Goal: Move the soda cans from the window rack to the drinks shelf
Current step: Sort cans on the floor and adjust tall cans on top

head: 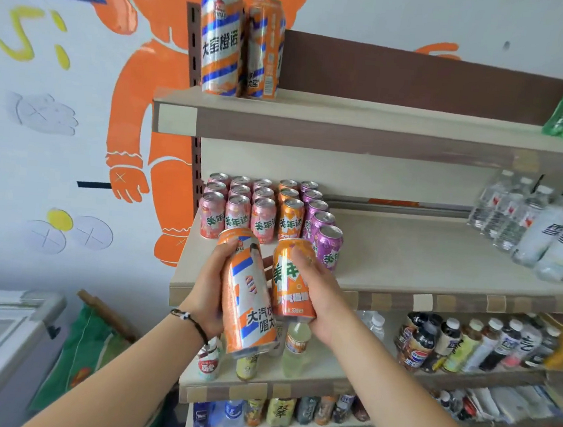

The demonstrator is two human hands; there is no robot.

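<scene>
Soda cans, one in each hand, held up in front of the drinks shelf [437, 290].

Leftmost, the left hand [208, 295] has its fingers [227, 247] curled round a tall orange-and-silver can [247, 299], thumb side up near its top, the can tilted so its base drops below the palm, probably to leave the top free to lead onto a shelf. Touching it on the right, the right hand [320, 296] wraps a short orange can [292, 279], fingertips [300, 254] over its upper rim. Just beyond both sets of fingertips stand the shelved small cans [263, 211] in tidy rows by colour, so the short can likely belongs there; two matching tall cans [242, 37] stand well above, on the top shelf [385, 123].
</scene>
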